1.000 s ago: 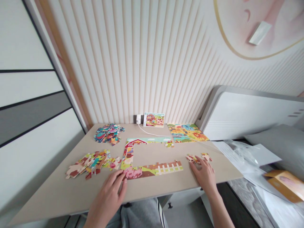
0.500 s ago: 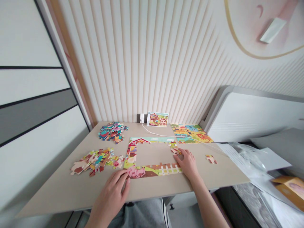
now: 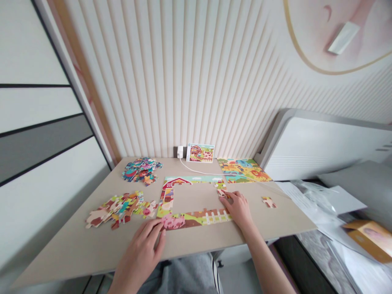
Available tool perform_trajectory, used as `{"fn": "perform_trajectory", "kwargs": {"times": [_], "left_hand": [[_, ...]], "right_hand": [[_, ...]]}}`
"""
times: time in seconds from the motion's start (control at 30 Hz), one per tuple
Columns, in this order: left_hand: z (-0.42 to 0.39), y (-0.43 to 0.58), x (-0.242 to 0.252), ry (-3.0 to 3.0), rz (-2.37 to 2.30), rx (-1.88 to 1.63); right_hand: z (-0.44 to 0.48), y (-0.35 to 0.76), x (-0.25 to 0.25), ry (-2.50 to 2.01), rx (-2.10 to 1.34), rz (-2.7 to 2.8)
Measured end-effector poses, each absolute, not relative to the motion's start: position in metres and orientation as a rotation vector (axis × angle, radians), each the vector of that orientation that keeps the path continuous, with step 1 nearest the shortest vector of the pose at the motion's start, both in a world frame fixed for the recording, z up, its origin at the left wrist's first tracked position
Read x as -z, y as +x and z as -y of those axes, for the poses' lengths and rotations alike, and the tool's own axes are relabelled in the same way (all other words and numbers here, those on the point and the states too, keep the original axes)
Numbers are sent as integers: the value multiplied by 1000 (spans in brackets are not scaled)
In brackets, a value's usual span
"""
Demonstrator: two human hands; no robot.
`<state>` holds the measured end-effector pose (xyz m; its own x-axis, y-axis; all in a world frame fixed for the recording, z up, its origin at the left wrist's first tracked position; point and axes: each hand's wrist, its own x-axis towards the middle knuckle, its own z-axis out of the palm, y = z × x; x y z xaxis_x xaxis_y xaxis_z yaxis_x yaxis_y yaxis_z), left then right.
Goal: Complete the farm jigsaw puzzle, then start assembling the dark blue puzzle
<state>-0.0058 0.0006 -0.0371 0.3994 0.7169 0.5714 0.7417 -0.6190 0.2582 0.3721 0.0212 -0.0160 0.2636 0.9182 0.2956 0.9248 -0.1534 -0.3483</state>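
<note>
One half-open left hand [image 3: 141,244] touches the puzzle border [image 3: 174,221]; the right hand [image 3: 239,209] pinches a piece [image 3: 221,193].

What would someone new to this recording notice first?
Probably the half-built farm puzzle at mid-table, a bright border around a bare centre, with the left hand at its lower left corner and the right hand touching a piece on its right side. Next come two colourful heaps at the table's left: a mostly blue pile farther back and a brown-and-green pile nearer.
</note>
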Motion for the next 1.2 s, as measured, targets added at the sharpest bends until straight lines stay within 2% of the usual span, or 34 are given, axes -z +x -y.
{"fn": "perform_trajectory", "kwargs": {"times": [0.83,1.03,1.2], "left_hand": [[-1,-6,38,-2612,1373,990],[0,-5,36,-2600,1358,1028],[-1,-6,39,-2616,1371,1032]], "right_hand": [[-16,366,10,-2010,140,1789],[-19,370,6,-1958,29,1921],[-18,373,8,-1890,12,1802]]}}
